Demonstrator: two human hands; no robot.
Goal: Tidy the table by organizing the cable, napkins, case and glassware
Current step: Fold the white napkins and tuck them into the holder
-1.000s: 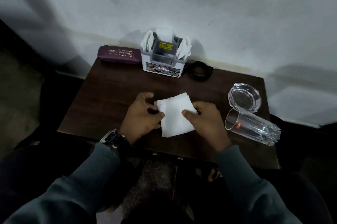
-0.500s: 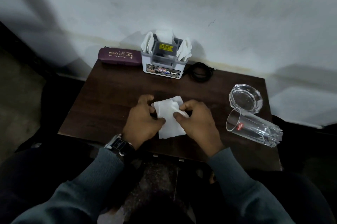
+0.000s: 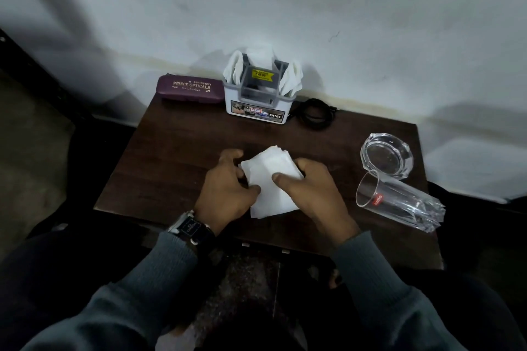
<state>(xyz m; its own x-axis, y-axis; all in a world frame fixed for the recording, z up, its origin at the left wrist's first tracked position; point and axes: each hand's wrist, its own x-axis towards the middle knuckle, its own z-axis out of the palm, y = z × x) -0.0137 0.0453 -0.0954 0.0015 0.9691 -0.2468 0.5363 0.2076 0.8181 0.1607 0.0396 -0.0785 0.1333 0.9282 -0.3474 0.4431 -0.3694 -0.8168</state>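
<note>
STEP: napkins | GRIP: left hand [image 3: 225, 188] and right hand [image 3: 309, 189] pinch napkin stack [image 3: 271, 179] | NEXT: square edges, carry to holder [image 3: 258, 93] at 12 o'clock

Along the back edge of the table [image 3: 171, 151], against the wall [image 3: 285, 2], the case [image 3: 190, 89] is sitting at the left, the holder [image 3: 258, 99] is standing just right of it, and the cable [image 3: 316, 113] is lying coiled just right of the holder. Napkins [image 3: 291, 78] are poking up inside the holder. Mid-table, nearer the front, a napkin stack [image 3: 271, 182] is lying between the left hand [image 3: 225, 188] and the right hand [image 3: 310, 191], both touching it. Over at the right, the ashtray [image 3: 386, 155] is sitting behind the glass [image 3: 399, 202], which is lying on its side near the edge.
</note>
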